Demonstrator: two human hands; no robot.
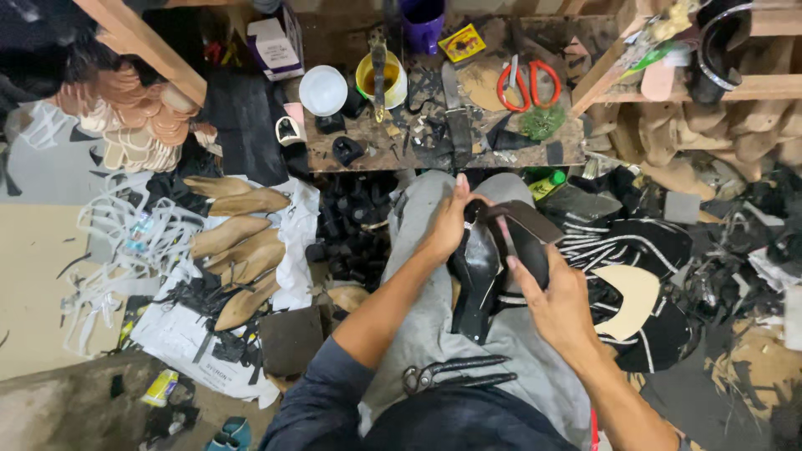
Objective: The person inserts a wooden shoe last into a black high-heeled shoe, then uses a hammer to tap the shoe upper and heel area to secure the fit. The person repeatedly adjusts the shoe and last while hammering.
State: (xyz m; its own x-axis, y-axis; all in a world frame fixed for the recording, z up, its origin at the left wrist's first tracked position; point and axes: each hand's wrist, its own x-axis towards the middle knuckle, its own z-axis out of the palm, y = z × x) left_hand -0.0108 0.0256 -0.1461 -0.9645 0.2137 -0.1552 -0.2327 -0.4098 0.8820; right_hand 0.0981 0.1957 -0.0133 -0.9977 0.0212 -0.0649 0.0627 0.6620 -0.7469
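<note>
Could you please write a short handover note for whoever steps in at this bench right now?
Left hand: grips the top of the black shoe, thumb up along its edge.
Right hand: on the shoe's right side, fingers on the dark strap that lies across it.
The shoe stands over the lap, on the grey trousers.
Pliers lie free on the lap, untouched. Red scissors and a yellow pot sit on the bench ahead. Wooden lasts lie to the left on white sheet.
Done: the strap is laid over the shoe.
Left: whether it is fixed cannot be seen; check before letting go.
</note>
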